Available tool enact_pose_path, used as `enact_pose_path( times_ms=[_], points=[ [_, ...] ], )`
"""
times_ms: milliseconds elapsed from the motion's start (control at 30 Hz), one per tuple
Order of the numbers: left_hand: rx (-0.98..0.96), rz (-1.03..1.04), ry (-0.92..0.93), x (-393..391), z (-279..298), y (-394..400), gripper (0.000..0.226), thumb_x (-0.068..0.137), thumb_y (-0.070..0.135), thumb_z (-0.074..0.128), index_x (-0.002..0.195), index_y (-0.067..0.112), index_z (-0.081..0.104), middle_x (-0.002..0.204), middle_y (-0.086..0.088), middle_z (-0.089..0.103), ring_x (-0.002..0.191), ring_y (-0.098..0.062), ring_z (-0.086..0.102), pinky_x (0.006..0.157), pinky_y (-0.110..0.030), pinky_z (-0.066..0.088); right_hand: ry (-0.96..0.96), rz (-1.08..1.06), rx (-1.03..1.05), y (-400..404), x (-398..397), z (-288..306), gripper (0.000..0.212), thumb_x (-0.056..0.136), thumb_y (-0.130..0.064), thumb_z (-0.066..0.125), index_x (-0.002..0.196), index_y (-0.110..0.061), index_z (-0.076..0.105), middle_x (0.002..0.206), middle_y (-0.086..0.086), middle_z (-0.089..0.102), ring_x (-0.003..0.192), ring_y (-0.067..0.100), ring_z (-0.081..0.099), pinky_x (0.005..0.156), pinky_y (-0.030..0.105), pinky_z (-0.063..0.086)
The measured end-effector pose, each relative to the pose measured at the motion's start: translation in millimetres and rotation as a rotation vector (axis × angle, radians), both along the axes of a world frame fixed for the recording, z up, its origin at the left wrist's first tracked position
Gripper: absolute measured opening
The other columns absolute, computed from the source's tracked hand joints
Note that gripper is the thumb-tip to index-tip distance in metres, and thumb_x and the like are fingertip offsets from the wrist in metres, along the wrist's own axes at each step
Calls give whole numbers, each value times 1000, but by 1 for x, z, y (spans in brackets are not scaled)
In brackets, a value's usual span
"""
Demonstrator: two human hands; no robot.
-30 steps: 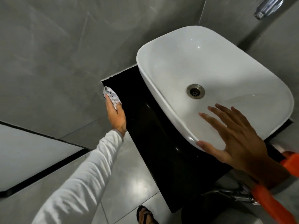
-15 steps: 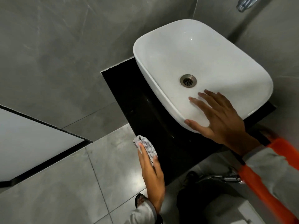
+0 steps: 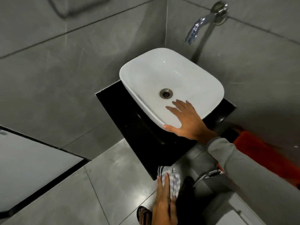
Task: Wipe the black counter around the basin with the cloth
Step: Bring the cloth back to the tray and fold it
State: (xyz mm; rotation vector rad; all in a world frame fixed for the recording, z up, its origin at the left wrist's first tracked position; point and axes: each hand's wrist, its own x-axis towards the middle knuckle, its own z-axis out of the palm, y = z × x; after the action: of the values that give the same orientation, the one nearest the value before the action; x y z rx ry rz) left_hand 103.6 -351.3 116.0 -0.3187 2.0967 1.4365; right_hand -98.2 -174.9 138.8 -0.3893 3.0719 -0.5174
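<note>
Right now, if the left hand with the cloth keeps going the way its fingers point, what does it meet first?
Probably the near corner of the black counter: the left hand and cloth point straight at it. Depth is unclear.

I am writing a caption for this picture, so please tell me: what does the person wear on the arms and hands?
Both hands are bare, with no gloves, rings or watch visible. The right hand comes out of a long grey sleeve with a plain cuff at the wrist. Bright orange fabric shows beside that sleeve. The left hand shows no sleeve in this view.
</note>
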Motion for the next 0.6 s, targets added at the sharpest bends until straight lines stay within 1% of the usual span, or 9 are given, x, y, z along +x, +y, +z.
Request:
enact_pose_path(
  times_ms=[33,133,167,233,333,400,467,533,600],
  points=[
    [-26,-10,103,-3,11,12,69,109,28,41,162,24,-3,174,6,2,155,-4,26,120,-12,30,15,-26,-145,2,10,2,77,88,-58,77,150,-16,58,160,14,53,155,31,42,132,51,28],
    [22,-103,421,-5,32,29,79,104,25,53,158,39,-3,171,20,10,159,-3,11,129,-29,27,70,-326,-712,21,53,10,57,80,-58,79,119,-16,75,116,-3,77,114,7,71,105,33,55],
    [48,-156,498,-13,34,48,81,104,23,54,159,36,-3,171,20,9,160,-2,10,130,-32,25,13,-466,-830,45,69,16,59,76,-69,75,106,-19,78,96,-7,78,95,-2,72,93,29,56],
    [94,-206,606,-31,38,62,83,102,15,56,160,28,-3,173,12,7,160,-4,10,131,-33,22,-261,-536,-984,63,94,13,73,68,-89,70,78,-17,71,67,3,64,72,2,62,77,28,47],
    [197,-323,651,-44,40,101,92,99,15,63,161,21,-4,175,4,-1,161,-5,2,132,-28,15,-476,-600,-1371,92,138,10,55,72,-67,88,87,-18,67,87,12,66,87,24,65,82,40,52],
    [228,-358,589,-53,36,124,106,90,31,75,162,22,-3,173,11,-5,159,2,-1,130,-21,13,-416,-716,-1429,113,156,8,43,72,-48,94,96,-16,77,100,9,82,96,27,80,84,39,63],
    [251,-350,382,-64,36,152,116,75,55,80,163,31,8,169,21,11,154,7,19,124,-18,26,-319,-872,-1438,144,167,5,23,77,-33,93,96,-25,82,102,2,86,96,18,83,77,31,67],
    [330,-285,117,-78,30,182,85,72,64,76,147,40,44,153,14,50,130,7,54,105,-17,47,-309,-954,-1491,178,172,-2,13,84,-15,87,92,-25,84,96,-1,86,89,13,83,70,25,66],
    [446,-245,-69,-95,15,211,31,86,51,70,107,28,75,117,-8,78,102,-10,74,83,-19,59,-353,-1032,-1548,208,168,-18,22,81,-9,90,93,-27,85,97,-2,87,90,12,84,68,24,67]
  ],
)
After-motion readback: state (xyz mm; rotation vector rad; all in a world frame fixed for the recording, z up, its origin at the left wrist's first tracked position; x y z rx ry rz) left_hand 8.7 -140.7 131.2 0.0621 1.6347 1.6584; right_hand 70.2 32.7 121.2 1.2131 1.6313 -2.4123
